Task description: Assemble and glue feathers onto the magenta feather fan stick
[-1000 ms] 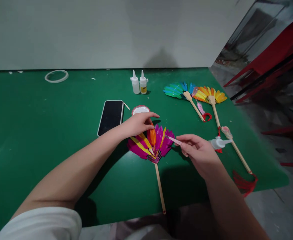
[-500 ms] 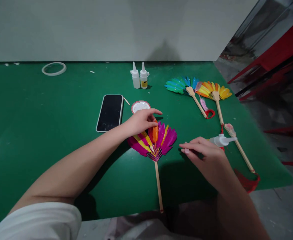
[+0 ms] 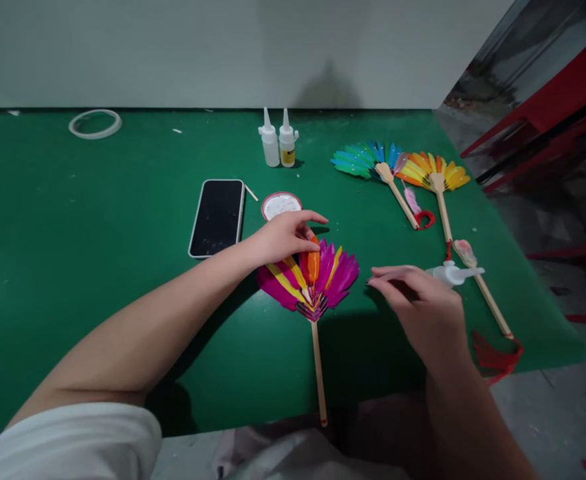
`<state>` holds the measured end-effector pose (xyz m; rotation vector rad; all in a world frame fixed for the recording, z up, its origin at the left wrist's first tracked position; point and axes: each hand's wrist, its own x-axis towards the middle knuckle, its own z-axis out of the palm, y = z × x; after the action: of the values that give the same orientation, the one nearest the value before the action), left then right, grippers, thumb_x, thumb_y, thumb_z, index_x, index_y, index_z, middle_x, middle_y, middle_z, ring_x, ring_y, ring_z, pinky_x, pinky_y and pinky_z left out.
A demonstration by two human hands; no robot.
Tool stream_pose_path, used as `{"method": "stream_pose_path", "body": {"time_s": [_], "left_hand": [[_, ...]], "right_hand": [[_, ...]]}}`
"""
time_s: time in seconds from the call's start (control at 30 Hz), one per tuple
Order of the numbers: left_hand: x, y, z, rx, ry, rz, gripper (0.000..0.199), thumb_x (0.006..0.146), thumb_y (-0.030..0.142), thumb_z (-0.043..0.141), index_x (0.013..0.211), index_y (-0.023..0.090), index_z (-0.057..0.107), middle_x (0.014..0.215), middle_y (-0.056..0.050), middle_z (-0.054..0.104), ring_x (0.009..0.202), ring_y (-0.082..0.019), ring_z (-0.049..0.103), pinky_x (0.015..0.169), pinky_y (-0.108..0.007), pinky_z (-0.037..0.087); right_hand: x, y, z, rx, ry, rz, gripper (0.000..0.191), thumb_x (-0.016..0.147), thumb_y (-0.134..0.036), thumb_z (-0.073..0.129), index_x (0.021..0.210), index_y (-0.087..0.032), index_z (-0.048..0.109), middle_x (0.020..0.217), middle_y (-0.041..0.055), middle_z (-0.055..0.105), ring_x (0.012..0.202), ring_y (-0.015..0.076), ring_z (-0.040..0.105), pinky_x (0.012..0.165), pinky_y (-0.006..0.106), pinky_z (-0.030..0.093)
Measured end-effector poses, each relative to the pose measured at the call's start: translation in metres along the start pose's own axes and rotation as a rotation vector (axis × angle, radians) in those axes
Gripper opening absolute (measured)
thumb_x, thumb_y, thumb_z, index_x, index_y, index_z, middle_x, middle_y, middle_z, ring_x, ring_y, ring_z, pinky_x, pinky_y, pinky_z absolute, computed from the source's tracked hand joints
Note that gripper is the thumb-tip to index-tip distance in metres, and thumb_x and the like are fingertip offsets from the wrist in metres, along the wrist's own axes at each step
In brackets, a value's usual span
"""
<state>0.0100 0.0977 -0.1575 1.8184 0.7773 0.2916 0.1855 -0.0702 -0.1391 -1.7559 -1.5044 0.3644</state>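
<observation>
A feather fan (image 3: 343, 275) in magenta and yellow lies on the green table, its wooden handle (image 3: 319, 373) reaching over the front edge. Thumb and finger of my left hand (image 3: 293, 237) pinch the orange feather (image 3: 313, 267) at the fan's upper middle; the other fingers stretch out above it. To the right of the fan, apart from it, my right hand (image 3: 417, 300) is closed in a pinch. Something thin with a dark tip seems to lie between its fingers, too small to name. Behind that hand, a white glue bottle (image 3: 453, 273) lies on its side, partly hidden.
Two glue bottles (image 3: 279, 143) stand near the wall. A phone (image 3: 217, 219) and a round white lid (image 3: 281, 203) lie behind my left arm. Blue-green (image 3: 360, 161) and yellow-orange (image 3: 435, 172) fans, plus a bare wooden handle (image 3: 490, 303) with red tassel, lie at right. A tape ring (image 3: 95, 125) lies back left.
My right hand has closed from slightly parted fingers into a pinch and shifted a little right. My left hand stays on the orange feather. The whole view has tilted slightly.
</observation>
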Motion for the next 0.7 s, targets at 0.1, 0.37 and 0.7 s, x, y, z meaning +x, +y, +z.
{"method": "stream_pose_path", "body": {"time_s": [0.1, 0.37, 0.7], "left_hand": [[0.0, 0.0, 0.0, 0.01, -0.003, 0.008, 0.047, 0.069, 0.018, 0.065, 0.114, 0.012, 0.052, 0.075, -0.002, 0.061, 0.068, -0.013, 0.06, 0.066, -0.027, 0.049], [0.001, 0.003, 0.001, 0.038, -0.005, -0.001, 0.043, 0.07, 0.017, 0.064, 0.112, 0.012, 0.053, 0.072, -0.001, 0.06, 0.068, -0.014, 0.06, 0.066, -0.029, 0.048], [0.001, 0.003, 0.002, 0.031, 0.008, -0.01, 0.043, 0.069, 0.017, 0.064, 0.111, 0.013, 0.054, 0.072, -0.001, 0.06, 0.067, -0.012, 0.059, 0.064, -0.026, 0.048]], "right_hand": [[-0.004, -0.011, 0.006, 0.282, -0.149, 0.061, 0.007, 0.075, -0.025, 0.064, 0.08, -0.023, 0.068, 0.085, 0.0017, 0.07, 0.08, 0.0172, 0.065, 0.07, 0.028, 0.052], [-0.007, -0.017, 0.035, 0.235, -0.144, 0.026, 0.015, 0.08, -0.02, 0.056, 0.076, -0.025, 0.069, 0.079, -0.0012, 0.071, 0.077, 0.0152, 0.065, 0.072, 0.027, 0.051], [-0.007, -0.015, 0.04, 0.139, -0.181, -0.08, 0.02, 0.083, -0.018, 0.051, 0.077, -0.025, 0.069, 0.081, -0.0018, 0.071, 0.077, 0.0143, 0.065, 0.073, 0.026, 0.051]]}}
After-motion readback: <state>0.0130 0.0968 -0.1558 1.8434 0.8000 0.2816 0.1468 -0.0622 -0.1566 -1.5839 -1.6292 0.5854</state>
